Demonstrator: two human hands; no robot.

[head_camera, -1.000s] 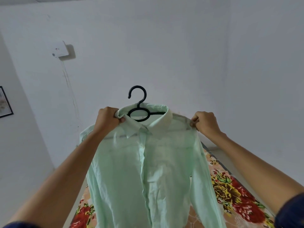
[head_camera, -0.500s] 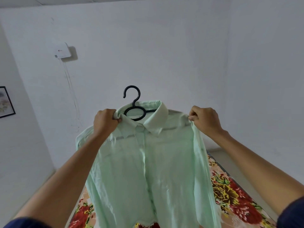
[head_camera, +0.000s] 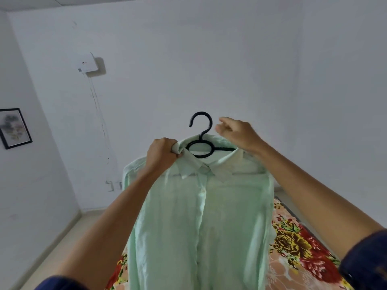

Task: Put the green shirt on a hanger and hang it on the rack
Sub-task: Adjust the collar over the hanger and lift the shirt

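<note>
The pale green shirt (head_camera: pixel 201 222) hangs in front of me on a black plastic hanger (head_camera: pixel 201 136), whose hook sticks up above the collar. My left hand (head_camera: pixel 163 153) grips the shirt's left shoulder beside the collar and holds it up. My right hand (head_camera: pixel 236 132) is off the cloth, just right of the hook, with its fingers loosely curled and nothing in them. No rack is in view.
A bed with a floral cover (head_camera: pixel 301 248) lies below and to the right. White walls stand ahead, with a white box (head_camera: pixel 87 62) and cable at upper left and a framed picture (head_camera: pixel 14 127) on the left wall.
My right hand has let go of the shirt's right shoulder and risen toward the hanger's hook. The left hand keeps its hold; the view has tilted slightly.
</note>
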